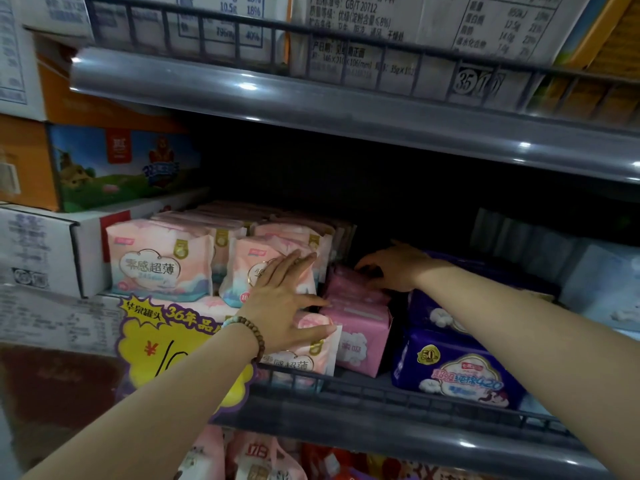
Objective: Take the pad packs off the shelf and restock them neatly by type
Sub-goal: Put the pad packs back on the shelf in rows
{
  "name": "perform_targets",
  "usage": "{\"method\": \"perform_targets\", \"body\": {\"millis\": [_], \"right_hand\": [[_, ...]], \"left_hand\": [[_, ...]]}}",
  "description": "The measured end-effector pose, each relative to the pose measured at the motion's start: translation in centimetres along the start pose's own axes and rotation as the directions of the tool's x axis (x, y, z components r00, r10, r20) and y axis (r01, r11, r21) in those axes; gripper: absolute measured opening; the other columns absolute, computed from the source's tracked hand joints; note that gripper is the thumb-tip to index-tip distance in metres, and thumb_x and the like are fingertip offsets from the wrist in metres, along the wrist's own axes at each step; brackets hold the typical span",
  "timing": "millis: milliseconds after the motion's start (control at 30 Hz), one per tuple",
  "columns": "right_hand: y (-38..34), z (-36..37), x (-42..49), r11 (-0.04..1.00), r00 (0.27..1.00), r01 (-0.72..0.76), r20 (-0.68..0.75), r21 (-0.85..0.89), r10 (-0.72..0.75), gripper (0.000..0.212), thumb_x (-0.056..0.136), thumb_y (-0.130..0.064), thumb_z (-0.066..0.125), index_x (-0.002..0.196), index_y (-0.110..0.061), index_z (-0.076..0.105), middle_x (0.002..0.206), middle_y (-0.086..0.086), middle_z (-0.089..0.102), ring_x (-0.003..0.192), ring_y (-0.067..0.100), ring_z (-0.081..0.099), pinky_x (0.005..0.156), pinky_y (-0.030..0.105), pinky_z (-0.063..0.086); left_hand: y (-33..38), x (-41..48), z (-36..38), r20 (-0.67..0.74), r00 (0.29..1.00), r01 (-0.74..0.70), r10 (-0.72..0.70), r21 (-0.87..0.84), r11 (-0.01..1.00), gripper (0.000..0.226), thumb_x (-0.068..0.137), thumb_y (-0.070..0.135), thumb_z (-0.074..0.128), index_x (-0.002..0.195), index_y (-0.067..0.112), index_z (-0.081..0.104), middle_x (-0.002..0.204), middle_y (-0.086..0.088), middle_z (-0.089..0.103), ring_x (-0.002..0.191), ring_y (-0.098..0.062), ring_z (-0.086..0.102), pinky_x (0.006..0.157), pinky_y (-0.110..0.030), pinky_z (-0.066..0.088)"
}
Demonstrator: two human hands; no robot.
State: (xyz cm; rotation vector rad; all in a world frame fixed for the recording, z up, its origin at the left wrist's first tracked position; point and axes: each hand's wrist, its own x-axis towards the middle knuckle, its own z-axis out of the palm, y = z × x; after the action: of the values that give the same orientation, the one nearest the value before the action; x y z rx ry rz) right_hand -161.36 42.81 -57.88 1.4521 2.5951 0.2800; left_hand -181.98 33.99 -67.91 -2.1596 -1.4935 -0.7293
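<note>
Shelf [381, 400], three types side by side along the front rail: peach packs [159, 261] at the left end, pink packs [360, 327] in the middle, purple packs [457, 368] toward the right.

Left hand [284, 299] lies flat on the peach packs, fingers [294, 265] straight and slightly spread. It is probably bracing that stack off the pink row.

Right hand [394, 268] reaches deeper with the wrist bent. Its fingers curl over a rear pink pack, apparently gripping it. Both forearms are extended.
</note>
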Motion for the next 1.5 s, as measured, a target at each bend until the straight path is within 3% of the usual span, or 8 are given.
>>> {"method": "perform_targets", "body": {"millis": [133,333,500,700,900,1167,1367,1500], "right_hand": [[-0.9,-0.8,-2.2,0.996,0.998,0.029,-0.059,0.086,-0.023,0.057,0.092,-0.060,0.045,0.142,-0.032,0.042,0.148,-0.002,0.043,0.136,0.024,0.035,0.108,0.031,0.027],[-2.4,3.4,-4.3,0.975,0.988,0.155,0.031,-0.159,-0.152,0.094,0.078,-0.064,0.063,0.152,-0.022,0.022,0.152,0.005,0.036,0.138,0.025,0.034,0.117,0.036,0.018],[-2.6,5.5,-3.6,0.993,0.990,0.120,0.069,0.014,-0.121,0.091,0.092,-0.036,0.061,0.154,-0.029,-0.005,0.161,0.008,0.005,0.146,0.029,0.016,0.115,0.036,0.025],[-3.3,6.4,-2.9,0.957,0.996,0.019,0.078,0.289,-0.043,0.079,0.097,-0.048,0.047,0.153,-0.031,-0.006,0.162,0.004,-0.009,0.149,0.025,-0.001,0.118,0.033,0.009],[-3.8,6.5,-3.3,0.942,0.997,-0.037,0.072,0.334,0.014,0.078,0.098,-0.046,0.045,0.154,-0.027,-0.005,0.162,0.005,-0.007,0.149,0.026,0.003,0.119,0.034,0.014],[-6.4,5.0,-8.7,0.712,0.976,0.149,-0.216,0.686,0.003,0.057,0.100,-0.033,0.045,0.152,-0.019,0.023,0.158,0.001,0.019,0.147,0.017,0.016,0.120,0.029,0.012],[-15.2,6.0,-12.5,0.700,0.940,0.331,-0.289,0.632,-0.184,0.057,0.100,-0.036,0.045,0.151,-0.028,0.023,0.157,-0.008,0.016,0.147,0.008,0.006,0.111,0.016,0.005],[-22.2,10.1,-12.5,0.680,0.927,0.374,-0.234,0.630,-0.292,0.059,0.099,-0.041,0.046,0.152,-0.029,0.023,0.161,-0.009,0.007,0.148,0.011,0.004,0.121,0.033,0.009]], "left_hand": [[0.0,0.0,0.1,-0.001,1.000,-0.003,0.003,0.006,1.000,0.063,0.077,0.083,0.025,0.105,0.048,0.069,0.153,-0.007,0.033,0.140,-0.032,0.029,0.114,-0.034,0.003],[-0.1,0.0,0.3,0.021,1.000,0.001,-0.001,-0.009,1.000,0.062,0.077,0.083,0.027,0.107,0.048,0.068,0.155,-0.007,0.029,0.143,-0.030,0.022,0.114,-0.038,0.007],[-0.2,0.0,0.3,0.041,0.999,0.002,-0.003,0.010,1.000,0.067,0.077,0.085,0.022,0.108,0.048,0.068,0.155,-0.007,0.026,0.144,-0.030,0.021,0.115,-0.039,0.006],[-0.1,0.1,0.2,0.043,0.999,-0.009,0.008,0.031,0.999,0.071,0.078,0.084,0.018,0.108,0.045,0.068,0.154,-0.009,0.028,0.142,-0.033,0.024,0.114,-0.040,0.008],[0.5,0.5,-2.2,0.267,0.961,0.057,-0.071,0.059,0.997,0.108,0.053,0.095,-0.006,0.144,0.046,0.028,0.156,0.007,-0.016,0.146,-0.017,-0.015,0.116,-0.033,-0.013],[0.4,-5.9,-8.4,0.243,0.958,0.175,-0.154,-0.068,0.982,0.087,0.071,0.072,0.011,0.148,0.032,0.025,0.157,0.010,0.018,0.146,-0.012,0.009,0.117,-0.030,0.002],[-1.9,-16.4,-10.5,0.150,0.944,0.307,-0.293,-0.074,0.949,0.080,0.082,0.078,0.018,0.140,0.029,0.042,0.148,0.008,0.037,0.139,-0.015,0.030,0.114,-0.033,0.022],[-4.2,-25.3,-9.9,0.219,0.848,0.501,-0.482,-0.038,0.865,0.071,0.081,0.065,0.032,0.137,0.024,0.047,0.144,0.002,0.044,0.132,-0.020,0.040,0.111,-0.033,0.027]]}}
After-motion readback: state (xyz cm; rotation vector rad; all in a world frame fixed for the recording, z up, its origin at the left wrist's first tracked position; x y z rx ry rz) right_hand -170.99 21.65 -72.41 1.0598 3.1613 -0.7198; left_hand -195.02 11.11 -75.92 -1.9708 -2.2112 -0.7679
